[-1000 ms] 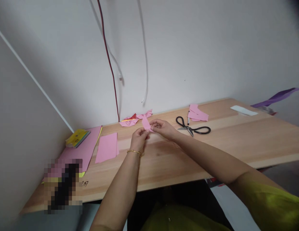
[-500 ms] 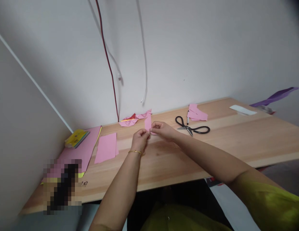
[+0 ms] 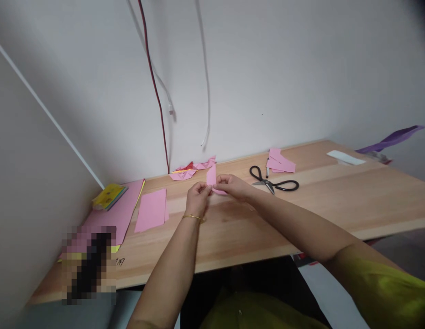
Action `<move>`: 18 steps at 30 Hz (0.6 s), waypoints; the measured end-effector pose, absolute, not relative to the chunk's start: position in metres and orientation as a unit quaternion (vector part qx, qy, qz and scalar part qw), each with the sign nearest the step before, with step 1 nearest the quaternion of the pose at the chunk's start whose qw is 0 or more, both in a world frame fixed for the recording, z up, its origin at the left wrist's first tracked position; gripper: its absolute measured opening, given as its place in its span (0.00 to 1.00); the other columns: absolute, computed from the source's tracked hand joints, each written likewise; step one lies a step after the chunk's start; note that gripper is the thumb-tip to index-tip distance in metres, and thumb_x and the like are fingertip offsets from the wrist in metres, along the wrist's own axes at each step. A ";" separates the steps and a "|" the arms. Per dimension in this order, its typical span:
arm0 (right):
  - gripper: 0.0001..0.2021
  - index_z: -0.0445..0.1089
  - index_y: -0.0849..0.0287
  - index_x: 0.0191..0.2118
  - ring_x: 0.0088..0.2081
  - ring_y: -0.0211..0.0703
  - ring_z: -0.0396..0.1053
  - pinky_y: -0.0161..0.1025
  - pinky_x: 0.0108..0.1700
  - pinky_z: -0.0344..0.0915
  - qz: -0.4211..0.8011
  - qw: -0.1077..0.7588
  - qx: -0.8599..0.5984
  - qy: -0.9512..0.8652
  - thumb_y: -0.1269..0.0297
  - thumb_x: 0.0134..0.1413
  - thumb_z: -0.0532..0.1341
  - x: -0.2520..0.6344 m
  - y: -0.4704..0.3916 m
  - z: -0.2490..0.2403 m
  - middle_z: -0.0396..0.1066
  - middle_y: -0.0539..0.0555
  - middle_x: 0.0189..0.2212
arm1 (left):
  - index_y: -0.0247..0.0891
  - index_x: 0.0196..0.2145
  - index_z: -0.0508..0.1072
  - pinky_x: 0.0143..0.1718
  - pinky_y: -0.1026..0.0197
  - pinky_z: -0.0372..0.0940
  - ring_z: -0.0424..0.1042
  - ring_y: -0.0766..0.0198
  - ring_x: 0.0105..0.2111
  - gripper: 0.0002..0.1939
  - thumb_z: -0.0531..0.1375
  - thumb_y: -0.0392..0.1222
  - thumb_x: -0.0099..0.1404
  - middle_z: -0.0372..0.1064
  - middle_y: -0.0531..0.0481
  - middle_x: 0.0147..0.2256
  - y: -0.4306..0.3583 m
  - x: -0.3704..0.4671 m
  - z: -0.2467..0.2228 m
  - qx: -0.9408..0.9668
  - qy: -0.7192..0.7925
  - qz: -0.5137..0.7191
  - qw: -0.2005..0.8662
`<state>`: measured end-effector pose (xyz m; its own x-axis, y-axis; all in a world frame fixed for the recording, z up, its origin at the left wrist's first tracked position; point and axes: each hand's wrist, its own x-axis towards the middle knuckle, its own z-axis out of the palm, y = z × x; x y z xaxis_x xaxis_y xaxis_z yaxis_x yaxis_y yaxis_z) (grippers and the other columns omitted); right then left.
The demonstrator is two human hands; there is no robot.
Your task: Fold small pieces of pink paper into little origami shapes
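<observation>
A strip of pink paper (image 3: 211,175) is pinched between my two hands above the wooden table (image 3: 239,237). My left hand (image 3: 197,197), with a gold bracelet at its wrist, grips the strip's lower left corner. Fingertips of my right hand (image 3: 231,186) close on it from the right, nearly touching the left ones. Part of the strip shows below the right fingers; the rest there is hidden. Behind the hands lie folded pink paper pieces (image 3: 185,175) with a bit of red. Black-handled scissors (image 3: 269,184) rest open to the right.
Pink rectangular sheets (image 3: 151,210) lie left of my hands. Farther left, a yellow packet (image 3: 108,196) sits on a large pink sheet (image 3: 126,219). Pink scraps (image 3: 280,161) and a marker (image 3: 267,169) are behind the scissors. A white strip (image 3: 345,157) lies far right. Cables (image 3: 154,82) hang down the wall.
The pink strip has tilted slightly, and more of its lower end shows beneath my right fingers. Both hands have shifted only a little and still pinch it.
</observation>
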<state>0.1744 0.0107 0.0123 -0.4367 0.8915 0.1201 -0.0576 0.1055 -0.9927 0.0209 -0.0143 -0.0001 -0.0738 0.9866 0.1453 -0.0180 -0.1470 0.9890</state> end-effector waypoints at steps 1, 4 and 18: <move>0.13 0.62 0.61 0.24 0.21 0.30 0.52 0.31 0.25 0.46 0.580 0.409 -0.334 -0.621 0.58 0.40 0.63 0.174 0.009 0.013 0.58 0.43 0.18 | 0.35 0.26 0.69 0.31 0.66 0.59 0.64 0.70 0.25 0.11 0.63 0.46 0.49 0.66 0.53 0.23 -0.015 0.021 0.001 0.508 0.478 0.562 0.444; 0.12 0.61 0.61 0.24 0.21 0.30 0.53 0.31 0.25 0.48 0.581 0.413 -0.329 -0.619 0.59 0.40 0.63 0.172 0.007 0.014 0.59 0.44 0.18 | 0.34 0.24 0.69 0.30 0.66 0.59 0.63 0.70 0.24 0.12 0.62 0.47 0.50 0.65 0.54 0.21 -0.016 0.022 0.005 0.496 0.481 0.574 0.440; 0.11 0.61 0.61 0.24 0.19 0.29 0.52 0.30 0.23 0.46 0.605 0.371 -0.337 -0.619 0.59 0.43 0.62 0.171 0.009 0.007 0.58 0.44 0.16 | 0.35 0.20 0.65 0.27 0.67 0.56 0.60 0.72 0.22 0.15 0.60 0.50 0.53 0.61 0.56 0.19 -0.014 0.021 -0.002 0.505 0.480 0.588 0.411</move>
<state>0.1705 0.0088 0.0075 -0.4973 0.8661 0.0513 -0.0311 0.0413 -0.9987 0.0213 -0.0143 -0.0020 -0.1521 0.9681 0.1990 0.0024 -0.2009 0.9796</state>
